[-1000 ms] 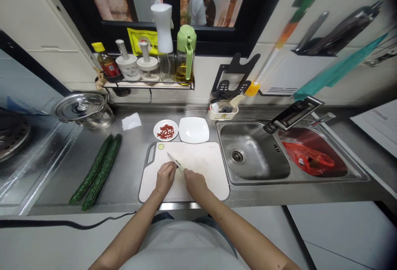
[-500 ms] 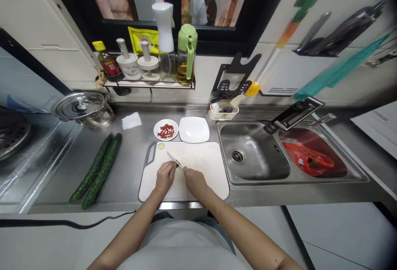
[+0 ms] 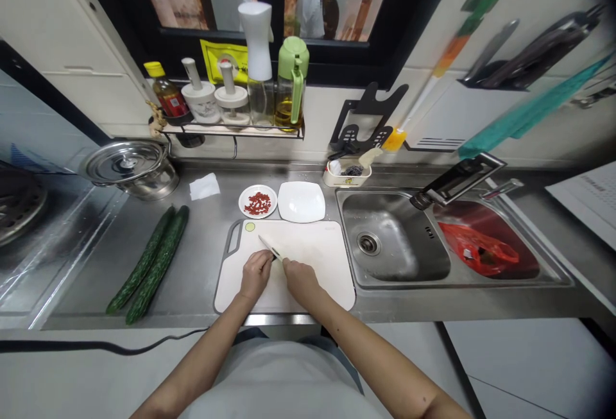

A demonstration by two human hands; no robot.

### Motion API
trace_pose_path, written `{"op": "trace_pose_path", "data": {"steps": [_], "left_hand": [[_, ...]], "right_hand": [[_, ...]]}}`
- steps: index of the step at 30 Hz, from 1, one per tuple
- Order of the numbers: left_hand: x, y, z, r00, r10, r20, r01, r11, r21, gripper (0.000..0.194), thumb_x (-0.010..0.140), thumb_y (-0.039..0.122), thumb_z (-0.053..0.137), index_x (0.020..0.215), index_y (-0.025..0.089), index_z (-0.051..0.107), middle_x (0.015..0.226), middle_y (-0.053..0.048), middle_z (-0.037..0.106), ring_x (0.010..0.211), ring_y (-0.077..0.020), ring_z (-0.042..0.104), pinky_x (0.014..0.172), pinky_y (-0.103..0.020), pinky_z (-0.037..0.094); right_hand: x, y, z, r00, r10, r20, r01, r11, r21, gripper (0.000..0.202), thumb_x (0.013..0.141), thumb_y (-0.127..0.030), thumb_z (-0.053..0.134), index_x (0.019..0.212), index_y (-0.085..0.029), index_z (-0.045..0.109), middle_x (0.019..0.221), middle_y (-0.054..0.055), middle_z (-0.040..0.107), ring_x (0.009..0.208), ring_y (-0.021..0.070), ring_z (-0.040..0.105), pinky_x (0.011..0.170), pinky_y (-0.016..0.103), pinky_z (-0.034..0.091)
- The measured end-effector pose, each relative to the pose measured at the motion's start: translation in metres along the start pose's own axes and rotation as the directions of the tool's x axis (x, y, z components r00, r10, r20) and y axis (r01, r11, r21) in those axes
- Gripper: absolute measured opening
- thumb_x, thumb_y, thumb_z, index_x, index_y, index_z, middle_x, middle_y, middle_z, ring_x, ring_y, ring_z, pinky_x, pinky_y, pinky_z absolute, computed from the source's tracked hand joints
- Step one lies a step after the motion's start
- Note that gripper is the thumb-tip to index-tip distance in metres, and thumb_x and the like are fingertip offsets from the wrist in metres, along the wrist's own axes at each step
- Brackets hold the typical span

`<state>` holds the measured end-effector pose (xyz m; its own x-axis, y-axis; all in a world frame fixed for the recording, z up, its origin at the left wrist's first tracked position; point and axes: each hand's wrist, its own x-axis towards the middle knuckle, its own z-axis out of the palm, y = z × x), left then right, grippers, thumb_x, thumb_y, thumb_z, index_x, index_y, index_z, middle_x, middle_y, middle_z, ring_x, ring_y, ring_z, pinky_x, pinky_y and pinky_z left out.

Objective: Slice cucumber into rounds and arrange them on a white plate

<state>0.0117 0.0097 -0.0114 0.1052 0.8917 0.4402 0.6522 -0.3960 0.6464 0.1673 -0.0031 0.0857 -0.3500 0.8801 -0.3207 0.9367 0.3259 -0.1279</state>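
My right hand (image 3: 301, 282) is closed around the handle of a small knife (image 3: 268, 246). Its blade points up and to the left over a white cutting board (image 3: 317, 246) with a grey edge. Close beside the blade is my left hand (image 3: 256, 273), fingers pinched together low over the board; a small dark and pale bit shows at the fingertips, too small to name. A round pale-green slice (image 3: 249, 227) lies flat near the board's upper left corner. Behind the board are a small plate of red bits (image 3: 258, 203) and a white plate (image 3: 301, 202).
Two long cucumbers (image 3: 156, 265) lie left of the board. A lidded steel pot (image 3: 139, 172) and a white cloth or tissue (image 3: 205, 186) sit behind them. To the right is a double sink (image 3: 394, 239) holding a red plastic bag (image 3: 481, 252). Bottles stand on a rack (image 3: 231, 129).
The view has shifted very slightly. Both hands and the knife stay in nearly the same place on the board.
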Motion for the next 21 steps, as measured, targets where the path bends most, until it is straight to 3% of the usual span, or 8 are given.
{"op": "trace_pose_path", "data": {"steps": [7,14,21], "left_hand": [[-0.0002,-0.0003,0.0006,1.000,0.002,-0.008,-0.002,1.000,-0.019,0.020,0.089,0.022,0.045,0.090,0.019,0.065,0.092,-0.007,0.068,0.088,-0.0178,0.062,0.079,-0.034,0.051],[-0.0014,-0.0014,0.0025,1.000,-0.002,-0.027,0.002,1.000,-0.017,0.019,0.089,0.022,0.047,0.091,0.019,0.065,0.095,-0.007,0.068,0.090,-0.0179,0.062,0.081,-0.034,0.051],[-0.0006,-0.0010,0.0018,1.000,0.000,-0.024,0.000,1.000,-0.010,0.018,0.088,0.022,0.047,0.090,0.019,0.065,0.094,-0.007,0.068,0.089,-0.0181,0.063,0.081,-0.035,0.052]], "right_hand": [[0.0059,0.0019,0.0018,1.000,-0.016,-0.013,0.016,1.000,0.015,0.026,0.090,-0.009,0.031,0.104,-0.015,0.053,0.087,0.010,0.067,0.085,0.0187,0.066,0.071,0.027,0.047],[-0.0008,0.0063,-0.0043,0.999,0.005,0.051,-0.006,1.000,0.017,0.028,0.089,-0.009,0.030,0.105,-0.014,0.053,0.088,0.012,0.067,0.087,0.0203,0.065,0.070,0.028,0.047],[0.0078,0.0035,0.0011,1.000,-0.009,0.011,0.009,0.999,0.037,0.028,0.090,-0.010,0.030,0.103,-0.014,0.054,0.086,0.010,0.067,0.087,0.0204,0.066,0.071,0.028,0.047]]}}
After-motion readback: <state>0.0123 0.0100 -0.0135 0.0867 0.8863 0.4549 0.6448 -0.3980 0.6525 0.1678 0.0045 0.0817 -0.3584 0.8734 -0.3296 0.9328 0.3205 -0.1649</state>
